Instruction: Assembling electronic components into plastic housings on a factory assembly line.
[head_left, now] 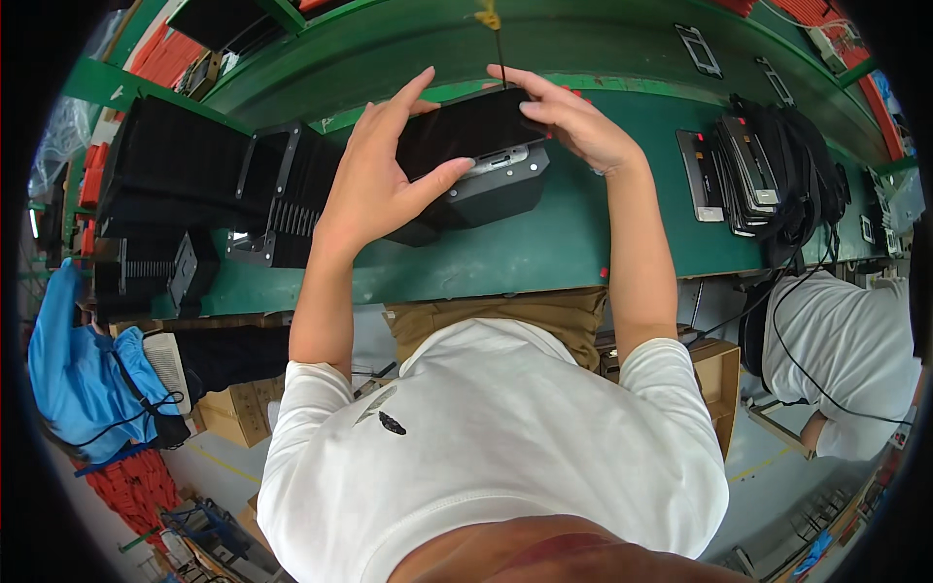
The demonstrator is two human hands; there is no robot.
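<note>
A glossy black panel (462, 126) lies tilted over a dark grey metal housing (496, 189) on the green bench. A strip of silvery metal (499, 158) shows between the panel's near edge and the housing. My left hand (374, 180) is at the panel's left end, its thumb along the near edge and its fingers toward the far side. At the right end, my right hand (580, 121) has its thumb on the panel's top and its fingers reaching past the far edge. The far fingertips are partly hidden.
Several black housings (175, 170) stand at the left of the bench (593, 228). A thin dark rod (501, 63) with a yellow top hangs behind the panel. Stacked flat plates (746, 175) and black straps (802, 185) lie at right. People sit on both sides.
</note>
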